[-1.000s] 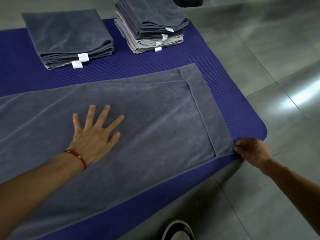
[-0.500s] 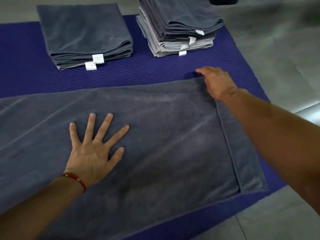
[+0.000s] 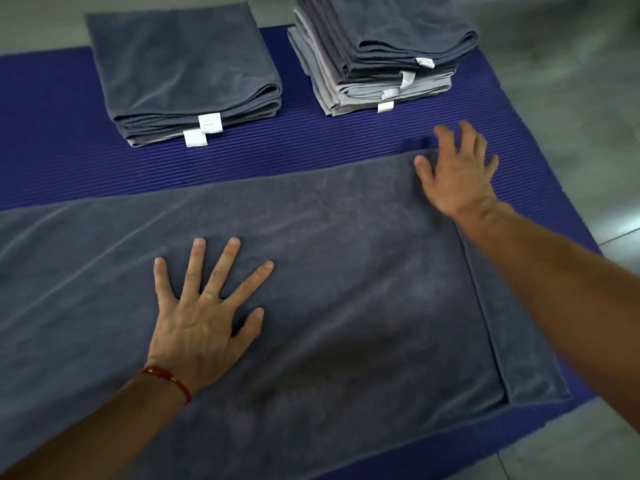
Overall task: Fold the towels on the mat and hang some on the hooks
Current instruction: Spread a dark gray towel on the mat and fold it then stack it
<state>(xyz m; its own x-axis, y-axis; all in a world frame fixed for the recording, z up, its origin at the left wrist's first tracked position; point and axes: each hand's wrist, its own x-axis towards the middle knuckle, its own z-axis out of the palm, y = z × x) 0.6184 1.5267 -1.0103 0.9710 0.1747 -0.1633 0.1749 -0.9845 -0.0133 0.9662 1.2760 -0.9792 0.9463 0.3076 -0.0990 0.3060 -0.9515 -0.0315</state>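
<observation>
A large grey towel point(image 3: 346, 271) lies spread flat across the blue mat point(image 3: 52, 133), folded once lengthwise, with a narrow strip of its lower layer showing along the right end. My left hand point(image 3: 204, 320), with a red cord on the wrist, presses flat on the towel's middle, fingers spread. At the towel's far right corner is my right hand point(image 3: 457, 171), fingers spread and loosely bent, holding nothing. It is blurred, and I cannot tell if it touches the cloth.
Two stacks of folded grey towels stand at the back of the mat: a low one point(image 3: 183, 64) on the left, a taller one point(image 3: 377, 50) on the right, with white labels showing. Grey tiled floor point(image 3: 571, 98) surrounds the mat.
My right hand let go of the towel's near right corner, moved to the far right corner, and has now opened there with fingers spread. My left hand stayed pressed on the towel.
</observation>
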